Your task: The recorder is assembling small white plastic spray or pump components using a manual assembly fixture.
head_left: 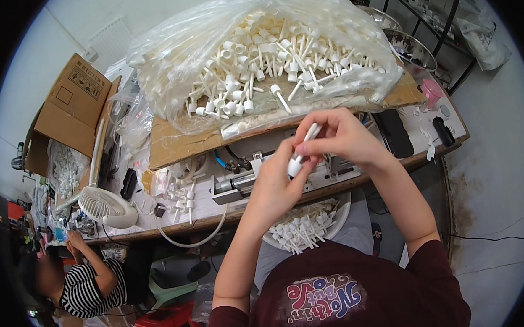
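Observation:
Both my hands meet above the bench's front edge around one white plastic cap with a stem (295,166). My left hand (278,183) is closed on its wide cap end, low and to the left. The fingers of my right hand (339,137) pinch the slim stem end, which points up and to the right. Beneath my hands lies a metal fixture with a cylinder (235,187), partly hidden by them. Beyond them, a clear plastic bag (176,55) spills a heap of similar white stemmed caps (234,76) over a cardboard sheet (175,145).
A white tub (342,215) of similar parts rests at my lap. Left on the bench are a small fan (107,206), loose white parts (187,203) and an open cardboard box (72,105). A person in a striped top (90,285) works at far left. A black tray (394,134) lies right.

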Demonstrator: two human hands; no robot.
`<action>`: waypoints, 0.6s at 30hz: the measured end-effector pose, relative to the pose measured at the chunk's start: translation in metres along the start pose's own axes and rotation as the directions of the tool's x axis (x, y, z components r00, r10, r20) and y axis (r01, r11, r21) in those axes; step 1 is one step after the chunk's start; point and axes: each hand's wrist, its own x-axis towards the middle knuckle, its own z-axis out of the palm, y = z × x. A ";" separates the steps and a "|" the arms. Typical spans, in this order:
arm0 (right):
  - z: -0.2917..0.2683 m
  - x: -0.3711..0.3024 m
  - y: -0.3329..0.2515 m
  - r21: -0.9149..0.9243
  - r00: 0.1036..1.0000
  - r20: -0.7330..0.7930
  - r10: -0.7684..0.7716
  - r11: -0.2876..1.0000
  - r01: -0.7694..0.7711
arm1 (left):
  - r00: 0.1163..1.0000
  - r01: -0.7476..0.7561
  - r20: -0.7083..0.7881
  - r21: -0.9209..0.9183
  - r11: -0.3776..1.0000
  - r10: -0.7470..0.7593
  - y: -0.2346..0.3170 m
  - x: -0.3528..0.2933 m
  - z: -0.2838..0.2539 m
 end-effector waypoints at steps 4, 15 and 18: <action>0.006 -0.017 0.034 0.105 0.981 -0.172 -0.086 0.989 0.105 | 0.928 0.372 0.153 -0.301 0.878 -0.340 -0.018 -0.024 0.018; 0.049 -0.056 0.068 -0.606 0.912 -0.138 -0.385 0.761 0.230 | 0.995 0.090 -0.052 0.097 0.991 -0.085 -0.036 -0.053 0.035; 0.048 -0.067 0.081 -0.784 0.852 -0.025 -0.523 0.540 0.308 | 0.992 0.123 0.002 0.043 0.991 -0.124 -0.035 -0.062 0.036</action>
